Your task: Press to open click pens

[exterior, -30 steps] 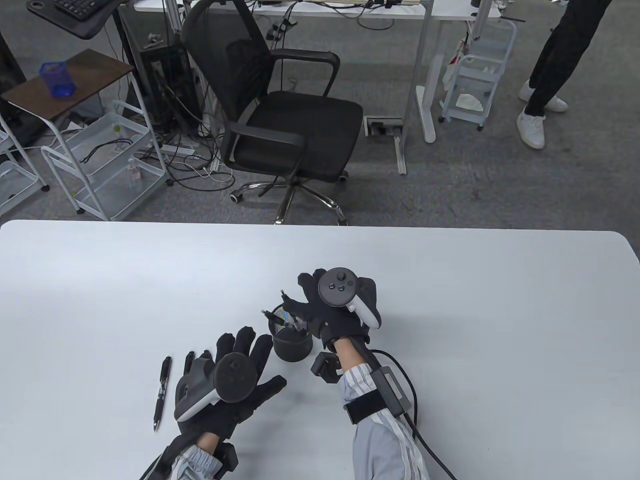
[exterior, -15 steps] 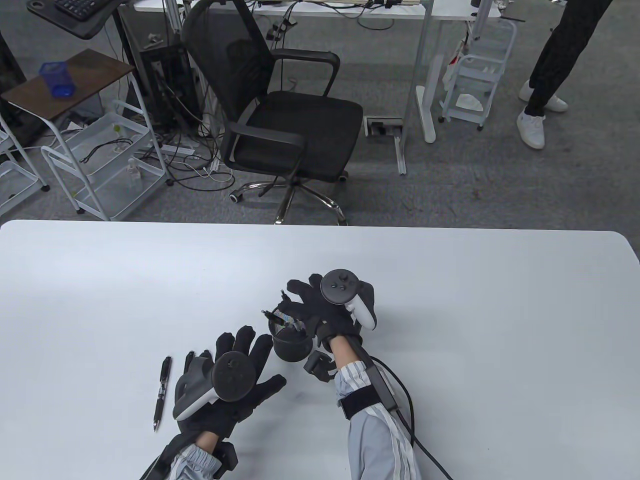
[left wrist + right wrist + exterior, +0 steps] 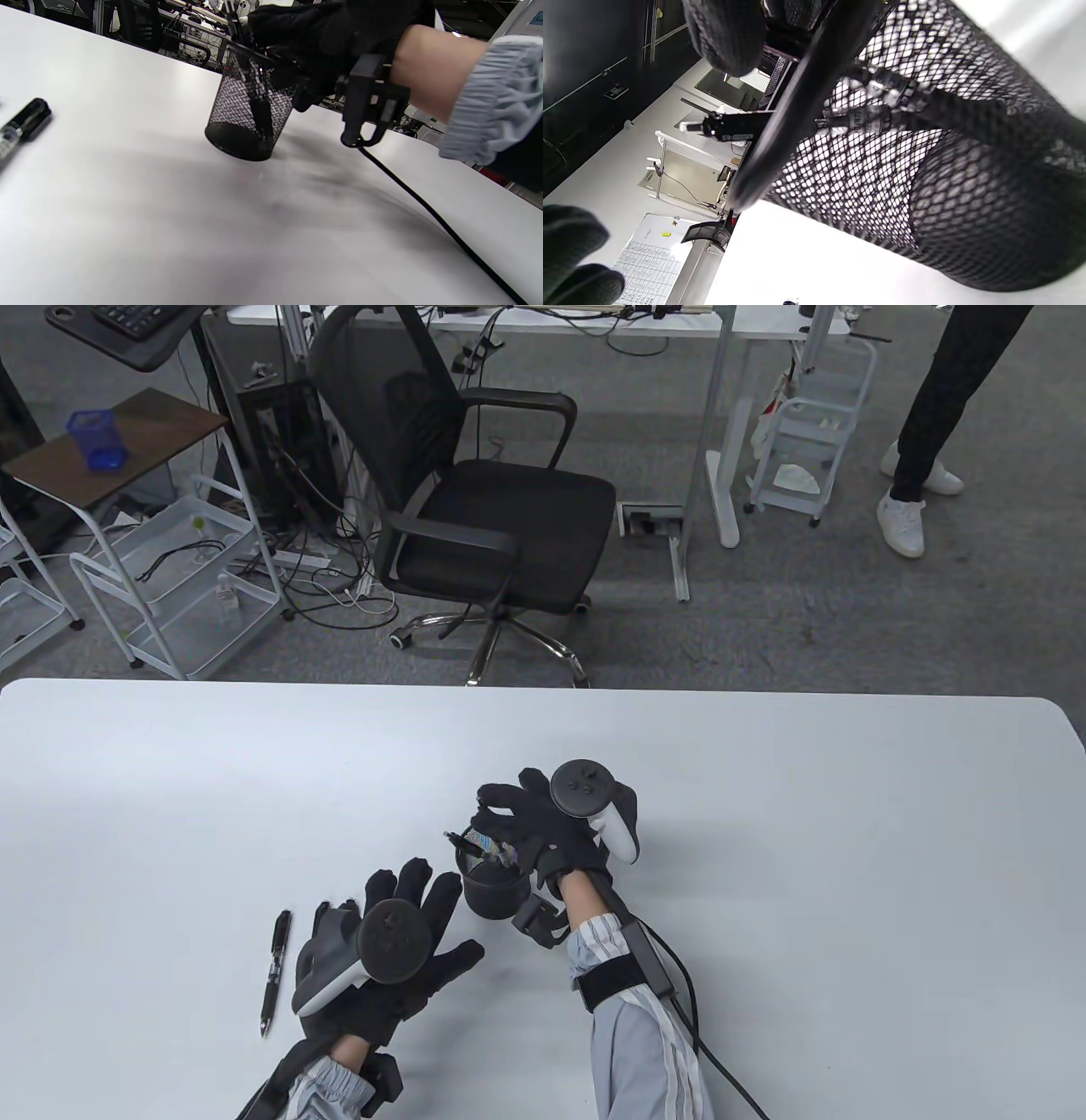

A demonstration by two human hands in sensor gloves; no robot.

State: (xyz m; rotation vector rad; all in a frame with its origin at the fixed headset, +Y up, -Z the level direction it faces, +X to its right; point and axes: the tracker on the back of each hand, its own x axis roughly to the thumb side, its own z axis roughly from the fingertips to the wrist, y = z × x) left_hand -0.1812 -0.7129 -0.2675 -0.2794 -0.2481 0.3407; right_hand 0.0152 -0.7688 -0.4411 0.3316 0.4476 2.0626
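A black mesh pen cup stands on the white table and holds a few click pens. My right hand hovers over the cup's mouth. Its fingers curl over the pen tops and hide one of them. In the right wrist view the fingers are spread apart beside the cup's rim. I see no grip. My left hand lies flat and open on the table, left of the cup. One click pen lies on the table left of it. Another pen is partly under its fingers.
The cup also shows in the left wrist view, with the right wrist's cable trailing across the table. A black office chair stands beyond the table's far edge. A person stands at the far right.
My right hand has moved a little left over the cup, and its fingers now cover a pen top that showed before. The left hand, the cup and the loose pens have stayed put.
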